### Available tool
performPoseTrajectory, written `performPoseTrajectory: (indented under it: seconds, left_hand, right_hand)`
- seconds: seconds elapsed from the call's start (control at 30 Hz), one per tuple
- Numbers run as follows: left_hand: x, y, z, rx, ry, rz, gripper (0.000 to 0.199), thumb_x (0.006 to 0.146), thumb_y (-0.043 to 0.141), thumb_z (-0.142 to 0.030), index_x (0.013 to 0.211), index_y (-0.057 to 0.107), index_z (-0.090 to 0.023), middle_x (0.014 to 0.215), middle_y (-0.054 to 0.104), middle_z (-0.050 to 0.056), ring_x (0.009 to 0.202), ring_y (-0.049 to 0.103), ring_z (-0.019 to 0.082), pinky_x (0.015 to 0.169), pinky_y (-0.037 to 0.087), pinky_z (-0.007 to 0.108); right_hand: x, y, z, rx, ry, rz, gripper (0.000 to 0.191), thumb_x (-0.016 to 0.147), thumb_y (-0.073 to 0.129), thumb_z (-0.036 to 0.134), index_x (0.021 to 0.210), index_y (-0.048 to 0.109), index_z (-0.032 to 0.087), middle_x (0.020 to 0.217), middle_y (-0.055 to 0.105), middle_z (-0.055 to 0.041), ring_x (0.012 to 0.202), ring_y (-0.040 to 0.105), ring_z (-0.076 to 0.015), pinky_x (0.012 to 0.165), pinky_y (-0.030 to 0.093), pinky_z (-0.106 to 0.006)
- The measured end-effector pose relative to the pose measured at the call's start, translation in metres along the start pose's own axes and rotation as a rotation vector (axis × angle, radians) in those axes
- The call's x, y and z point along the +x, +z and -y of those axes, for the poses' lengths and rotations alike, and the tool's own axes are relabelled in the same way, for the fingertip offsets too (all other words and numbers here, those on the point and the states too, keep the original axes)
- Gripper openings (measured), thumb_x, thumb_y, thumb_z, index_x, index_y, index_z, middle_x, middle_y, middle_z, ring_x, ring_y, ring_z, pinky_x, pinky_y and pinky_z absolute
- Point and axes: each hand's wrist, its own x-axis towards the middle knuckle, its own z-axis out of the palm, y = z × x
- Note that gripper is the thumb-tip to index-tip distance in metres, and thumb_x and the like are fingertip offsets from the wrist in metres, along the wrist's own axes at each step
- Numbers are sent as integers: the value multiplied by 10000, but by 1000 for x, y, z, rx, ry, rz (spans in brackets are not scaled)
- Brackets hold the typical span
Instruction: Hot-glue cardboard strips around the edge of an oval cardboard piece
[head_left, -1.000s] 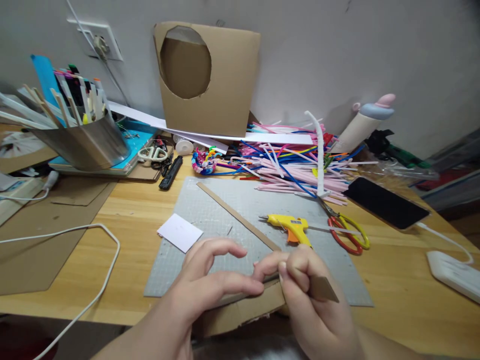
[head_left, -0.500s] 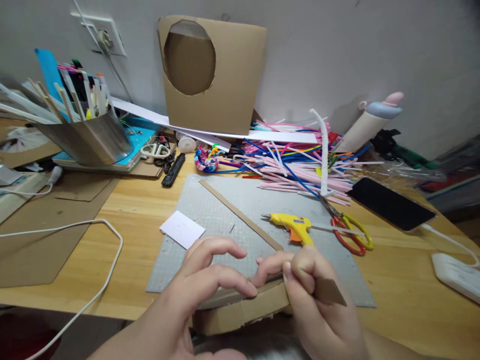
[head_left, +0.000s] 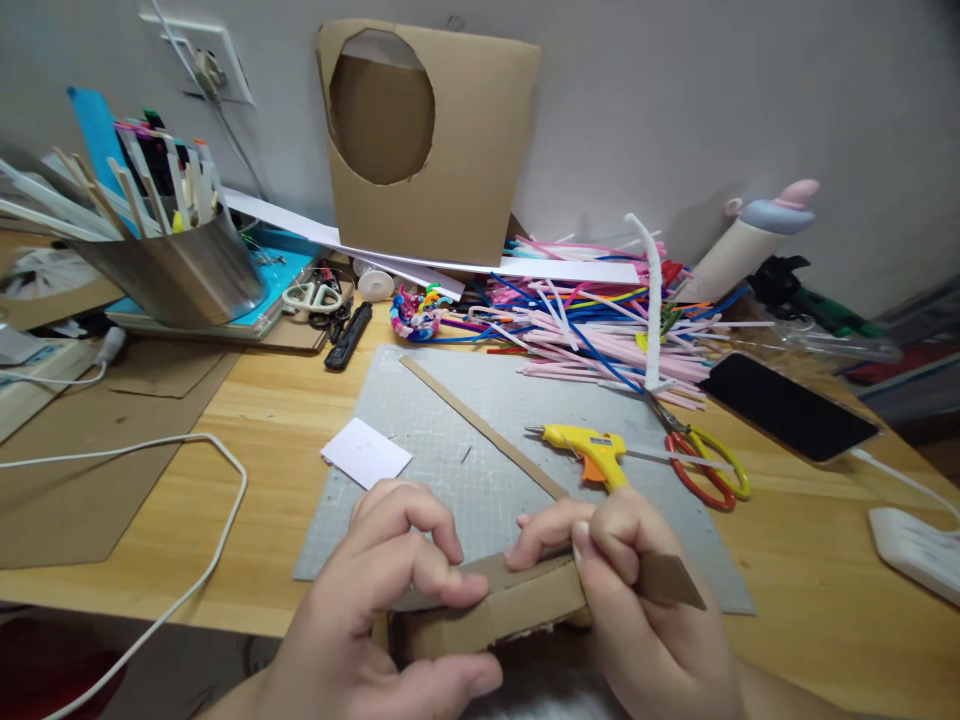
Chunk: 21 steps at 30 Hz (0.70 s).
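Note:
A curved piece of cardboard (head_left: 529,602) with a strip along its edge is held between both hands, low over the near edge of the table. My left hand (head_left: 397,590) grips its left part, fingers bent over the top and thumb below. My right hand (head_left: 626,590) pinches the strip against its right end, and the strip's loose tail (head_left: 675,580) sticks out to the right. Just beyond the right hand, a yellow glue gun (head_left: 589,448) lies on the grey cutting mat (head_left: 480,400). A narrow cardboard strip (head_left: 480,425) rests diagonally on the mat.
Red-and-yellow scissors (head_left: 705,465) and a phone (head_left: 791,405) lie at the right. Pipe cleaners (head_left: 600,340) are heaped behind the mat. A cardboard panel with a round hole (head_left: 480,150) leans on the wall. A metal holder (head_left: 180,270) stands left, near a white cable (head_left: 225,530).
My left hand's fingers have drawn back to the left and curled more, and its thumb has come up against the cardboard's lower side. My right hand keeps its pinch.

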Motion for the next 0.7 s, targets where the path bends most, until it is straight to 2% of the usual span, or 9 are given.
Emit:
performPoseTrajectory:
  seconds: [0.1, 0.23, 0.4, 0.47, 0.53, 0.63, 0.7]
  left_hand:
    - [2, 2, 0, 15, 19, -47, 227, 840, 797, -345, 824, 588, -259, 864, 559, -27, 804, 584, 149, 801, 498, 318]
    - [1, 2, -2, 41, 19, -84, 292, 841, 797, -391, 792, 547, -248, 838, 537, -30, 774, 563, 141, 756, 472, 298]
    - [-1, 3, 0, -1, -91, -88, 451, 733, 871, -511, 822, 506, -262, 911, 545, -28, 849, 570, 151, 757, 469, 254]
    - [0, 1, 2, -56, -158, -28, 515, 685, 857, -625, 961, 562, -305, 1040, 569, -9, 981, 589, 184, 807, 490, 259]
    - [1, -1, 4, -139, -224, 103, 561, 698, 784, -721, 1086, 599, -361, 1145, 563, 6, 1084, 585, 216, 860, 508, 289]
    - [3, -5, 3, -261, -314, 271, 523, 750, 697, -767, 1100, 631, -385, 1163, 546, 18, 1113, 582, 234, 911, 523, 349]
    - [2, -8, 3, -303, -333, 297, 488, 788, 683, -744, 1119, 632, -389, 1170, 544, 28, 1129, 582, 240, 933, 528, 374]
  right_hand:
    - [0, 0, 0, 6, -2, -12, 278, 1111, 364, 267, 833, 342, 261, 872, 714, -6, 813, 680, -177, 690, 541, -305]
    - [-1, 0, -2, 7, 3, -25, 277, 1112, 364, 256, 836, 355, 260, 870, 707, -11, 814, 680, -176, 717, 541, -319]
    - [-3, 0, -1, 0, 12, -17, 273, 1117, 357, 257, 844, 364, 259, 884, 709, -6, 816, 687, -167, 732, 539, -315]
    - [-4, 0, 0, -1, 9, -7, 275, 1116, 361, 259, 842, 354, 259, 885, 710, -5, 833, 692, -170, 726, 540, -306]
    - [-3, 0, 0, 7, 1, 0, 277, 1114, 366, 257, 839, 343, 258, 878, 707, -2, 849, 693, -172, 724, 541, -298]
    - [-3, 2, 0, 18, -6, -8, 275, 1110, 373, 247, 837, 343, 256, 871, 698, 2, 847, 691, -167, 750, 545, -299]
    - [-3, 2, 0, 13, -3, -15, 276, 1108, 377, 245, 835, 344, 256, 871, 695, 4, 845, 690, -164, 762, 546, -300]
